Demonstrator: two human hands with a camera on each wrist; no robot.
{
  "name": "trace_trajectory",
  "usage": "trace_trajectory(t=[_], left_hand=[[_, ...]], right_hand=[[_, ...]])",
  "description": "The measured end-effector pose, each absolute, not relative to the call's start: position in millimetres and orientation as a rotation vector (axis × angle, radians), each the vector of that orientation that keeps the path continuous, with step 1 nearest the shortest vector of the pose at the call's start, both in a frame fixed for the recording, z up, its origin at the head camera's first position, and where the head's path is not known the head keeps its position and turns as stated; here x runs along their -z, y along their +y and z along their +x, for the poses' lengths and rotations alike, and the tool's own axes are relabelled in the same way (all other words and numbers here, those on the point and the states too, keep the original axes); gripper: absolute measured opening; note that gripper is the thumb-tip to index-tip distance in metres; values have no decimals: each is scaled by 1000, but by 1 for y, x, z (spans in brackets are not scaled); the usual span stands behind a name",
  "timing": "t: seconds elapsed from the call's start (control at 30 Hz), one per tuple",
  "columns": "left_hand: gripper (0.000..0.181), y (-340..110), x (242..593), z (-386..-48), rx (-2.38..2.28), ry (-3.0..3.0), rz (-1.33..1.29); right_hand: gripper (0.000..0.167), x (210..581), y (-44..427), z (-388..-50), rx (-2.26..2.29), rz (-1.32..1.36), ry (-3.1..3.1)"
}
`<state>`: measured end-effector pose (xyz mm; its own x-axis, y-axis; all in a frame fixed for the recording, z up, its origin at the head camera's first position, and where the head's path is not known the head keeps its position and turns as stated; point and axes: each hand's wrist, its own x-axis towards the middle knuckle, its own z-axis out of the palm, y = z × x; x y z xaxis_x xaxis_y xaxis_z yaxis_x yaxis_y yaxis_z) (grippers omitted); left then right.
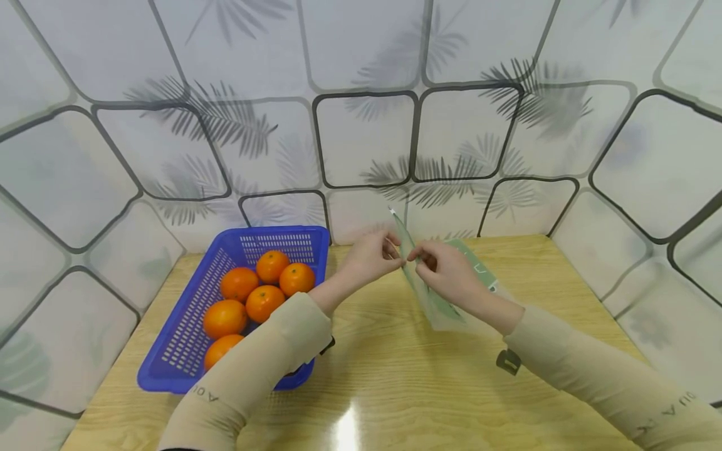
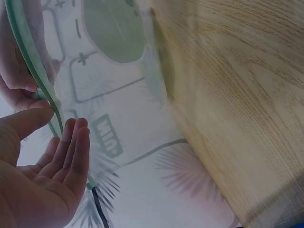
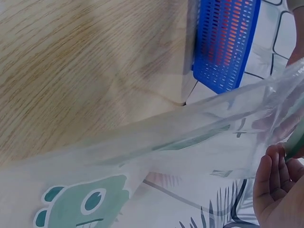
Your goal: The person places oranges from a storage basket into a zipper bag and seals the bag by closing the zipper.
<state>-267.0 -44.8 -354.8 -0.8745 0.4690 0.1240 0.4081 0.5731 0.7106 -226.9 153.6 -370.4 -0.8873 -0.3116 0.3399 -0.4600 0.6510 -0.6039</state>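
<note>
A clear plastic zip bag [image 1: 440, 313] with green print and a green zip strip [image 2: 35, 73] hangs upright above the table, between both hands. My left hand [image 1: 369, 255] pinches the strip at the bag's top edge, thumb against fingers. Close beside it, my right hand [image 1: 448, 272] pinches the same edge. A green cartoon animal face [image 3: 95, 202] shows on the bag in the right wrist view. Left of the hands, a blue plastic basket [image 1: 169, 376] holds several oranges [image 1: 225, 319]; the left forearm partly covers it.
The light wooden table [image 1: 383, 388] reaches back to a wall [image 1: 366, 138] covered in a pattern of dark outlines and leaves. Similar side walls close in the left and right.
</note>
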Motion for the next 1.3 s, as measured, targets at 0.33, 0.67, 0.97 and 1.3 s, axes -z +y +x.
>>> trace_trajectory(t=[0.33,0.67,0.97,1.3], left_hand=[[16,-53,351,-267,-1085,2723,1008],[9,-54,344,-260,-740,2908,1200],[11,-57,344,-259,-697,2906,1217],[11,-69,344,-256,-366,3036,1453]], right_hand=[[22,367,155,-229,-1064,627,-2617],[31,361,157,-227,-1167,608,-2639],[30,362,159,-229,-1099,692,-2657],[17,368,163,-233,-953,827,-2641]])
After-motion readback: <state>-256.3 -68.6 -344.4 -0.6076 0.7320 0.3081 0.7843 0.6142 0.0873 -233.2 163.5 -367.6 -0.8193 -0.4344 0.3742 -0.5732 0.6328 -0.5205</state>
